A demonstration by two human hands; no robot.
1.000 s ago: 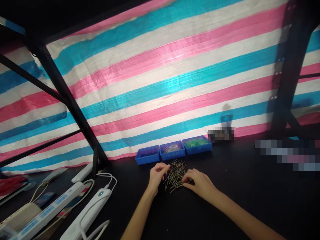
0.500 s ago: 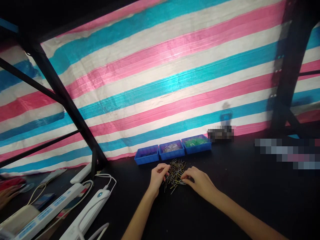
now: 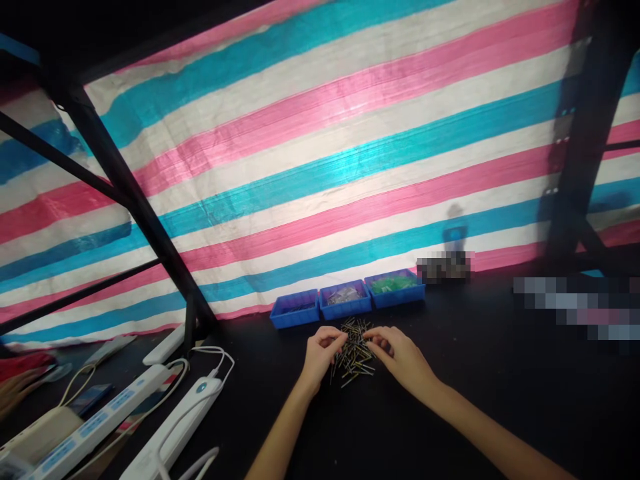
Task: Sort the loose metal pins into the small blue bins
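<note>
On my head view, the left hand (image 3: 323, 355) and right hand (image 3: 400, 358) stand apart, fingers curled at opposite sides of a pile of thin rods (image 3: 354, 355); I can't tell whether either pinches one. The counter (image 3: 480, 353) gives me room rightward; a power strip (image 3: 174, 432) bounds the left. Just beyond, blue bins (image 3: 347, 309) hold dark, clear and green pieces (image 3: 393, 285).

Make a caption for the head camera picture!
Left hand and right hand at a pile of thin rods, three blue trays behind.
</note>
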